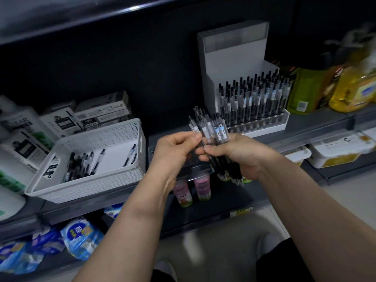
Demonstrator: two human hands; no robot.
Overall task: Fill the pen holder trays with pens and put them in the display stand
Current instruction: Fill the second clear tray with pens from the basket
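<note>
My right hand (237, 154) grips a bundle of clear pens with black grips (213, 129), tips down, in front of the shelf edge. My left hand (176, 148) pinches one pen at the left side of that bundle. A white display stand (232, 58) sits on the shelf behind, and its front tray (284, 121) holds rows of upright pens (254, 98). To the left, a white perforated basket (114, 131) contains several loose pens (81, 163).
Pen boxes (101, 112) and white bottles (18, 127) stand behind the basket. Yellow and green packs (329, 90) sit right of the stand. Small bottles (192, 190) and blue packets (81, 237) fill lower shelves. White tubs (335, 153) lie lower right.
</note>
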